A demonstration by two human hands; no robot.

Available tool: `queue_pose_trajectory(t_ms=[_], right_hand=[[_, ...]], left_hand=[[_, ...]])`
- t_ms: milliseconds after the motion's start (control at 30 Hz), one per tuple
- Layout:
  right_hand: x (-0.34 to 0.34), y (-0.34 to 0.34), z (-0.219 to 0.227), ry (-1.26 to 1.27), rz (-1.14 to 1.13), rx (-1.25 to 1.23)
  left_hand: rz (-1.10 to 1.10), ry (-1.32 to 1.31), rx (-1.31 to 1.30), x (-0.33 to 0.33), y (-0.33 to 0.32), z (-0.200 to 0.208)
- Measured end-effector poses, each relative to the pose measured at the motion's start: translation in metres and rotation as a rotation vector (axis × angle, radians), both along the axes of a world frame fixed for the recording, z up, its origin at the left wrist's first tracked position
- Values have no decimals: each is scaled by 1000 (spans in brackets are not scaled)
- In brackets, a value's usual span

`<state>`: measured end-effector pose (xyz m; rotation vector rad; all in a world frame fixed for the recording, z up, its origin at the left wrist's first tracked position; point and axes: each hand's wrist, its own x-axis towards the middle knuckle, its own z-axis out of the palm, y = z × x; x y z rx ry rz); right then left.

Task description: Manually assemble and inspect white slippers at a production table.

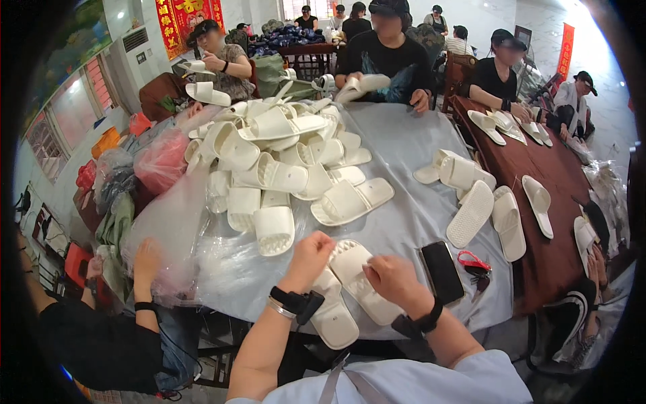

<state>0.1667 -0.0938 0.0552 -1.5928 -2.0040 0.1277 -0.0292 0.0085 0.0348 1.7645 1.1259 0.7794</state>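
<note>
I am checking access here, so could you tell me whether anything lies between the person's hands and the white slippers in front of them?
Nothing visible does. The left hand and right hand already rest on the pair of white slippers at the table's near edge; the black phone lies off to the right.

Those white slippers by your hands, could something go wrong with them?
Maybe. The two white slippers under the left hand and right hand stick out past the table edge, so one could slide off. The black phone and red key tag lie close by the right hand; an elbow might bump them. The big slipper pile is stacked loosely and could tumble.
</note>
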Motion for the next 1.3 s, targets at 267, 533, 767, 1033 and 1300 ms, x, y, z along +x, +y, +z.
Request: queue_pose_trajectory(t_ms=[267,533,767,1033,1300], right_hand=[[-40,57,-1,229,265,138],[-54,62,-27,372,290,105],[-52,55,-25,548,245,152],[-48,48,-30,579,323,168],[-44,49,-31,596,388,181]], left_hand=[[181,-552,15,1,-19,3],[311,-498,115,-2,-37,-14],[401,-500,269,-1,-49,-32],[373,-538,105,2,-56,-32],[351,-516,132,4,-52,-39]])
